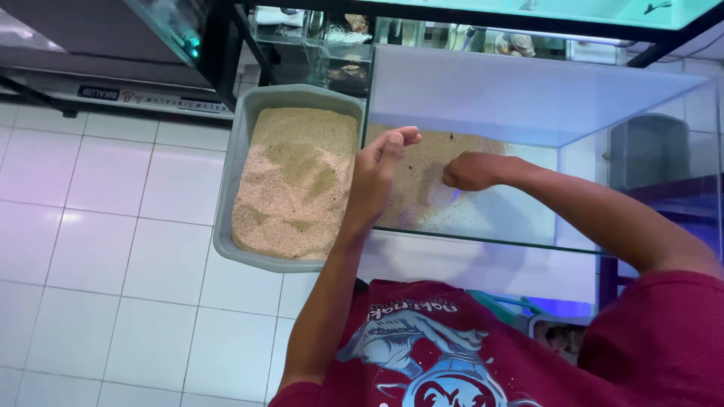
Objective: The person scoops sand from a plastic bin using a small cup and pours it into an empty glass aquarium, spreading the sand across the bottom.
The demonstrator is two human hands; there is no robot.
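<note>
So, head view, looking straight down. In the centre-left of the frame there's a grey plastic tray (pixel 226 197) sitting on the white tiled floor (pixel 98 226), and it's nearly full of pale tan sand (pixel 290 188) with a few scooped-out dents in the surface. Right beside it, taking up the centre and right of the frame, is a glass aquarium (pixel 543 98), the two just about touching along the tray's right edge. The tank has a thinner layer of the same sand (pixel 422 162) spread over its left part only; the right part of its bottom is bare, with a few dark specks on the sand near the back.

The left hand (pixel 377 177) hangs over the seam between tray and tank, fingers loosely straight and together, thumb up, nothing visibly in it. The right hand (pixel 471 169) is down inside the tank, closed into a loose fist resting on the edge of the sand patch; can't tell if it's got sand in it or anything else.

Bottom of the frame is the person's dark red t-shirt (pixel 483 354) with a printed graphic. Upper part of the frame shows a black metal stand (pixel 219 45) with more glass tanks (pixel 324 45) behind.
</note>
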